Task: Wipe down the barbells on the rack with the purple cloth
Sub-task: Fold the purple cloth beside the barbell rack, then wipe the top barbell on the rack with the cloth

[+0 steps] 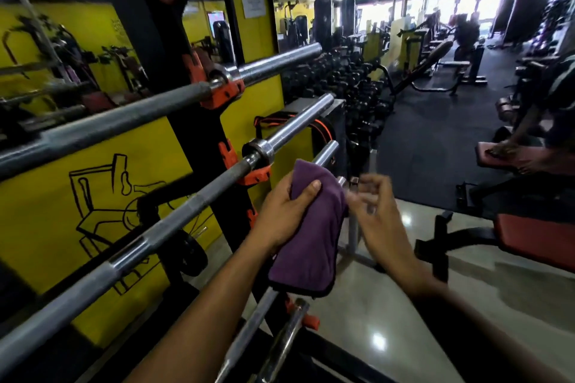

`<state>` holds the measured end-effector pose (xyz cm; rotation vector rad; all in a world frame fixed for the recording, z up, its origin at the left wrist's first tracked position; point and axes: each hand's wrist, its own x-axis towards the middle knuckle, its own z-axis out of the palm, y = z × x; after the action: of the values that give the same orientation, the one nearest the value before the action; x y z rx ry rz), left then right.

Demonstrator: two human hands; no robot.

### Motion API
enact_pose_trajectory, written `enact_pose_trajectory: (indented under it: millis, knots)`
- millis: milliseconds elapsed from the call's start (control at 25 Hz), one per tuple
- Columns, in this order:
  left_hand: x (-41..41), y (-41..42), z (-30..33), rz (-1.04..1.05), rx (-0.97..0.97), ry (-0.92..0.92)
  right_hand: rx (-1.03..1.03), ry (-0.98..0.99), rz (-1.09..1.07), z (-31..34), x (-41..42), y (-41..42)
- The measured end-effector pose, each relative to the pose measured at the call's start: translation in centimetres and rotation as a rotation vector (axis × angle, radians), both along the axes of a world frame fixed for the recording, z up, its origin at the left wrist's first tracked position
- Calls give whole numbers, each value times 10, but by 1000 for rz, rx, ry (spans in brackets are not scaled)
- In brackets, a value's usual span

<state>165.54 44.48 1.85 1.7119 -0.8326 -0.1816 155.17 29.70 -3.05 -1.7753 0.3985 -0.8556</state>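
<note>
A purple cloth (311,227) hangs folded over a lower barbell (326,154), hiding part of the bar. My left hand (280,211) grips the cloth, thumb on top. My right hand (376,211) hovers just right of the cloth with fingers loosely curled, blurred, holding nothing. Several steel barbells lie across a black rack (174,109) with orange hooks: a top one (273,67), and a middle one (193,202). Two more bar ends (280,342) show below the cloth.
A yellow wall (62,196) with a black drawing stands behind the rack. Dumbbell racks (351,84) line the wall farther on. Red benches (535,239) stand at the right, with a person's feet on one (510,152). Polished floor (373,320) lies below.
</note>
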Motion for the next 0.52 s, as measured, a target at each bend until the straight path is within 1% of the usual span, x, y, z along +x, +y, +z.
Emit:
enact_pose_trajectory:
  millis: [40,120,200,240,280,360,400,440,520]
  knots:
    - [0,-6,8,25,-27,17,14,-10,66,-9,-2,14]
    - [0,-20,22,-9,-45,103,1,-38,208,-11,6,36]
    - [0,-34,39,-89,-51,228,4,-101,231,5,25,34]
    - [2,-37,54,-116,-42,254,21,-160,217,19,36,25]
    - [6,-37,75,-132,-22,237,69,-222,221,37,49,15]
    - [17,-33,120,-178,62,103,216,-295,274,70,76,-2]
    - [25,-29,145,-179,120,-35,263,-312,284,87,91,-10]
    - [33,-25,174,-147,203,-244,291,-355,300,108,105,-14]
    - [51,-10,231,24,427,-743,394,-462,322,148,128,-19]
